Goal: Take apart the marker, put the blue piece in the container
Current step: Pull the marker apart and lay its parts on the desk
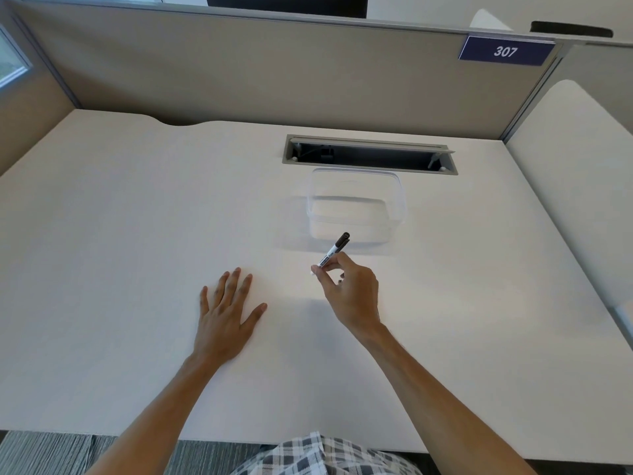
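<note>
Two bare forearms reach out from the bottom of my view, above a patch of black-and-white checked cloth (325,455) at the desk's near edge. I see the left hand (226,313) lying flat on the pale, off-white desk top (120,252), palm down, fingers spread and holding nothing. Just to its right, the right hand (349,293) is raised, thumb and fingers pinched together on the lower end of a slim white-barrelled marker with a dark cap (334,250). The marker tilts up and away from the hand, its capped end pointing at the clear rectangular plastic container (356,207), which stands just beyond it on the desk. I cannot make out any blue piece. Behind the container, a grey-framed cable slot (370,154) is sunk into the desk. Farthest off stands a beige fabric partition (257,73), with a dark blue plate reading 307 (505,51) at its upper right.
</note>
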{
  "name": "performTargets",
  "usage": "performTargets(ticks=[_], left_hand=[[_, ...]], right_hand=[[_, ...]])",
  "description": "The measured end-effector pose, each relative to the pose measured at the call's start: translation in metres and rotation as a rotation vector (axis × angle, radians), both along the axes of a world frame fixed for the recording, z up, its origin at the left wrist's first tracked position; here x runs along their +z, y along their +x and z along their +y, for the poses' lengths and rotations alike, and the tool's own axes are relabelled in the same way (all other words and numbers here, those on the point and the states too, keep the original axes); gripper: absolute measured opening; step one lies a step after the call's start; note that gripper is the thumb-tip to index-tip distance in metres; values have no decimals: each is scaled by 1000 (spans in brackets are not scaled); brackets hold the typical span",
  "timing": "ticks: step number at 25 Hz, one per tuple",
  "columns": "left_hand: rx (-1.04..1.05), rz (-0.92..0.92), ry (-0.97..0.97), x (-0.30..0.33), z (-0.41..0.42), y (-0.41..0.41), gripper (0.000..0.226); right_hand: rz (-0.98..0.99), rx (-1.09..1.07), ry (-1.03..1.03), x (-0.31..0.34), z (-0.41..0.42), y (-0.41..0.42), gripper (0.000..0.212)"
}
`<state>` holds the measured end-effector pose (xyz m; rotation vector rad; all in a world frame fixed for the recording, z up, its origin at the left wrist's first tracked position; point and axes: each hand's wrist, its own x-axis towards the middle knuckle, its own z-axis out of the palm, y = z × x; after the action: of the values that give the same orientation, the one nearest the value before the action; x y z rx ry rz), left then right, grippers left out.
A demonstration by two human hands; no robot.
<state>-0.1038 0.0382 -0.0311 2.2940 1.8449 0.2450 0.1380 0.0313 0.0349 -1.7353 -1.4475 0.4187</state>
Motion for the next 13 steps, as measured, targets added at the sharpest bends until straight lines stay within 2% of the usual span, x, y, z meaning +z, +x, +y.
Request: performTargets(ticks=[5,8,13], left_hand=[[-2,12,-3,-1,1,0,75],[2,0,-7,0,1,0,75],[0,-1,-10,1,0,0,76]], right_hand=[[-111,125,-252,-25,-10,-3,16],[-71,99,-248,-19,-7,1,16],[60,31,-115,-3,-7,6,17]])
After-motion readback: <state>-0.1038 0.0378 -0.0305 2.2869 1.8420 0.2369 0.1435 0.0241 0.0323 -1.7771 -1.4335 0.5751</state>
